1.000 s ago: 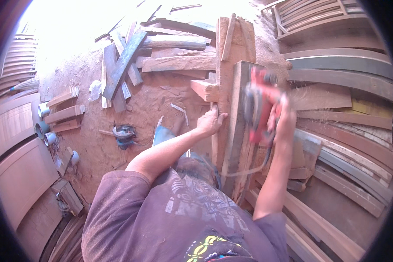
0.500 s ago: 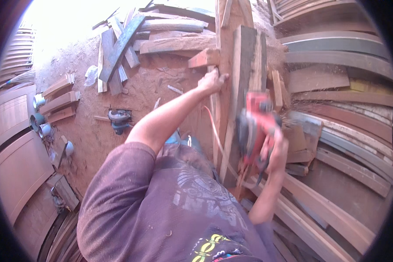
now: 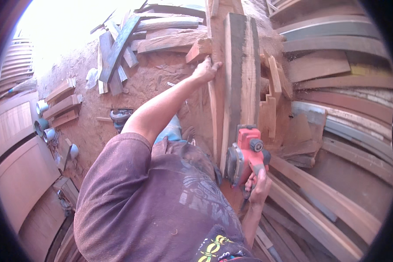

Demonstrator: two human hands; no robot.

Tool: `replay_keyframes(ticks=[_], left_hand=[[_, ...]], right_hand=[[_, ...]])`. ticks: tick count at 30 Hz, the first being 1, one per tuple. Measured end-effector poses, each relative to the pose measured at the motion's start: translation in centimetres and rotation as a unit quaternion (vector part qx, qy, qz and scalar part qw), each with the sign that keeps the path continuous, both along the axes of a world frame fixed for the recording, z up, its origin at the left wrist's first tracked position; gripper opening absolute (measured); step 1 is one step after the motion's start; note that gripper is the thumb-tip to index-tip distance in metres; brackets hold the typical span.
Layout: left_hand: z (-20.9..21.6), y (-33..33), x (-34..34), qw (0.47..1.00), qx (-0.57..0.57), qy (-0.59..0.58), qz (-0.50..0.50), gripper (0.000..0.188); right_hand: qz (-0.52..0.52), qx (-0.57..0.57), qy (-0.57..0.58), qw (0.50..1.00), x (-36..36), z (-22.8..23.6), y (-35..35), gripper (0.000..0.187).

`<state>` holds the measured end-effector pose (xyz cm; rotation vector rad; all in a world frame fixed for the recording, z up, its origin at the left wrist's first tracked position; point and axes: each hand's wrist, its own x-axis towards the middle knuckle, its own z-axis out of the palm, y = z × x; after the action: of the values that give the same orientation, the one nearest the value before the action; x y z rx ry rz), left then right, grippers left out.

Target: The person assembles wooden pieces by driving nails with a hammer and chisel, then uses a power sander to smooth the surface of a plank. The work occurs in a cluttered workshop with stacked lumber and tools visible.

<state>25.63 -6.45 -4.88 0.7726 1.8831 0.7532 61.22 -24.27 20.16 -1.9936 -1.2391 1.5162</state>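
Observation:
In my right hand [image 3: 260,188] is a red and black electric planer [image 3: 248,150], gripped by its rear handle with the fingers wrapped round. The planer sits at the near end of a thick timber beam [image 3: 243,70], which has a dark face and a paler, rough strip. This beam lies lengthwise on a long wooden bench [image 3: 217,30]. My left hand [image 3: 206,70] leans on the bench's left edge with its fingers apart, just below a short wood block [image 3: 199,49]. The planer's underside is hidden.
Loose boards [image 3: 172,43] are piled at the far left. A circular saw [image 3: 120,117] rests on the dusty ground. Stacked planks [image 3: 336,43] line the right side, and long timbers [image 3: 318,196] lie beside my right arm. Door panels [image 3: 26,174] stand at the left.
The planer and my right hand have come back toward me along the beam, and the planer's blur is gone. My left hand stays at the bench edge.

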Motion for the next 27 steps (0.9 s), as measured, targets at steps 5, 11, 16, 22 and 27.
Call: replay_keyframes(ticks=[5, 11, 16, 22, 27], left_hand=[[0.2, -0.5, 0.8, 0.999, -0.022, -0.008, -0.022, 0.086], [0.9, -1.3, 1.5, 0.999, -0.042, -0.004, -0.021, 0.086], [2.1, -1.1, 1.3, 0.997, -0.057, -0.019, -0.049, 0.075], [3.1, 0.1, -0.6, 0.99, -0.096, -0.037, -0.098, 0.077], [1.7, -0.5, -0.4, 0.996, -0.054, -0.036, -0.06, 0.076]], right_hand=[[-0.012, -0.004, 0.03, 0.999, -5.6, -0.7, 8.6, 0.054], [0.01, 0.024, 0.058, 0.998, -13.5, -2.4, 21.2, 0.052], [0.085, 0.042, 0.098, 0.991, -22.9, -3.7, 36.2, 0.053], [0.101, 0.028, 0.11, 0.988, -25.8, -3.9, 40.5, 0.056], [0.134, 0.075, 0.057, 0.986, -15.3, -2.4, 23.2, 0.062]])
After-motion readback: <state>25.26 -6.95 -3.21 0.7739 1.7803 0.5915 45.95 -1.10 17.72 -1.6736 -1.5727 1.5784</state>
